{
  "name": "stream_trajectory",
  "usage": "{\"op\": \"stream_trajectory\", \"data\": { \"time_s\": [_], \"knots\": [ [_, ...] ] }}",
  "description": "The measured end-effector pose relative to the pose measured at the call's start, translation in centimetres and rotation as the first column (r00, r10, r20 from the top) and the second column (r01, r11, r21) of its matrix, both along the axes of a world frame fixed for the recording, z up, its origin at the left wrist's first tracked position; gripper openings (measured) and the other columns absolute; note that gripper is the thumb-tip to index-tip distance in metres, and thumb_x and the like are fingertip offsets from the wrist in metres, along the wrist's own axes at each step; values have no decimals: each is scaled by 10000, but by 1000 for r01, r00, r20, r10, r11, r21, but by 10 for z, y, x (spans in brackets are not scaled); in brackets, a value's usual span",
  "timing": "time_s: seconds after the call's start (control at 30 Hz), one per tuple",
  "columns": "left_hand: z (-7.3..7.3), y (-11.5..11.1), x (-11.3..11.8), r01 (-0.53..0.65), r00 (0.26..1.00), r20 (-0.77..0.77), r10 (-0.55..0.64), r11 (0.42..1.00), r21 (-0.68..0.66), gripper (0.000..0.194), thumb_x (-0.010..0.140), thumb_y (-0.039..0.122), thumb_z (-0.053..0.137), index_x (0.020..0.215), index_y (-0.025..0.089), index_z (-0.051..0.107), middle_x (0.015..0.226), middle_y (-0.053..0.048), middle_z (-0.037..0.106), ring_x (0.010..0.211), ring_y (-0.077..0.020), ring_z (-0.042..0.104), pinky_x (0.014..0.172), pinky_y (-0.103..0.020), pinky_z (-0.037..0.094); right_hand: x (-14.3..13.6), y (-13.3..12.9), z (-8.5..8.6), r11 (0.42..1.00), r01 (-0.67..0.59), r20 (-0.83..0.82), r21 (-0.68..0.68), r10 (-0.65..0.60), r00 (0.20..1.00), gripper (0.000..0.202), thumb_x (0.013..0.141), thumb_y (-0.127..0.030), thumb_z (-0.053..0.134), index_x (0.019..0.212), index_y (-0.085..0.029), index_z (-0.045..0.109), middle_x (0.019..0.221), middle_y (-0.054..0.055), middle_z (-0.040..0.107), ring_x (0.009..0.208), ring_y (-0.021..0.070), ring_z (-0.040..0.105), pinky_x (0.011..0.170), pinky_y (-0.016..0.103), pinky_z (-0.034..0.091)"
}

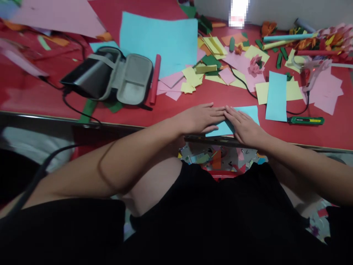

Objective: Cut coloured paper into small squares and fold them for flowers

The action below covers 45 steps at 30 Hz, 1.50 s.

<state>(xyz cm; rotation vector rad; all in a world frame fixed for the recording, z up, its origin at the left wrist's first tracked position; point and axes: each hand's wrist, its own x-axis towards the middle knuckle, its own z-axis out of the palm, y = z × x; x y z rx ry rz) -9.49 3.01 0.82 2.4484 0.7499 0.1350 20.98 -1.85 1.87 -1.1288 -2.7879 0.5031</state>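
Observation:
A blue paper [249,112] lies at the red table's front edge, partly hidden by both hands. My left hand [200,118] rests flat on its left part, fingers stretched to the right. From the other side my right hand [246,127] lies on the paper, fingers extended, its fingertips meeting those of my left hand. Right of my right hand, a blue strip [276,96] lies across a yellow paper [293,91]. A green cutter [307,120] sits beside the lower end of that strip.
An open black case [135,79] and a red paper roll [155,79] are on the left. Behind are a large blue sheet [158,40], yellow, pink and green scraps, and a pink flower [256,64]. A glue gun [313,71] with a cable stands at right.

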Motion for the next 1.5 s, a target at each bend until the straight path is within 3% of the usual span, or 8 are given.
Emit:
{"op": "stream_trajectory", "data": {
  "time_s": [0.3,0.47,0.63,0.8,0.97,1.1,1.27,1.5],
  "knots": [
    [6,-3,-9,-56,998,5,56,998,-22,664,1189,414,715,1851,426,656,2008,-33,499,1928,-287,403,1622,-554,60,11,0,13,993,107,78,55,-111,991,797,1201,-382,490,1946,-107,431,1971,283,510,1862,477,496,1414,784,467],
    [11,-9,-20,-91,996,15,91,996,-13,669,1195,489,697,1851,365,652,2005,-85,509,1928,-320,402,1609,-629,73,44,12,29,994,109,99,27,-111,989,853,1161,-528,626,1926,-177,483,1934,256,585,1784,516,581,1434,803,406],
    [17,-13,-25,-135,990,40,134,990,39,577,1147,524,741,1697,354,784,1892,-92,677,1830,-364,543,1574,-637,194,80,35,47,978,206,-4,40,-206,979,668,1152,-490,637,1794,-309,674,1767,150,764,1636,490,687,1380,768,480],
    [11,-9,-6,-207,978,67,200,969,135,423,1105,530,783,1472,334,864,1822,-88,734,1683,-384,657,1456,-547,381,68,57,43,957,283,-84,57,-278,957,476,1157,-415,639,1574,-312,845,1535,143,866,1488,467,746,1297,712,569],
    [6,-4,32,-360,933,46,357,921,147,592,1080,513,840,1623,283,778,1747,-148,757,1589,-441,668,1385,-572,449,39,88,26,970,219,-103,-101,-229,968,284,970,-404,903,1228,-288,936,1288,120,894,1303,431,790,1190,621,600],
    [11,0,50,-398,916,92,390,914,81,631,1050,491,883,1632,275,773,1588,-152,793,1544,-463,661,1378,-593,471,32,100,21,894,277,-231,-353,-371,900,290,764,-354,1099,960,-312,889,907,51,808,1112,378,785,1040,540,623],
    [17,12,62,-426,894,147,423,904,-8,333,1132,535,781,1310,276,891,1339,-136,825,1426,-441,725,1269,-565,555,29,90,28,826,267,-324,-496,-461,826,360,719,-369,1147,955,-299,885,746,8,735,978,332,768,925,499,648],
    [35,22,64,-495,842,218,494,867,-55,261,1044,514,844,953,270,871,967,-96,831,1033,-331,765,916,-454,585,49,80,54,778,400,-269,-485,-568,778,449,759,-623,1176,854,-286,894,774,70,772,874,319,735,714,454,561]
  ]
}}
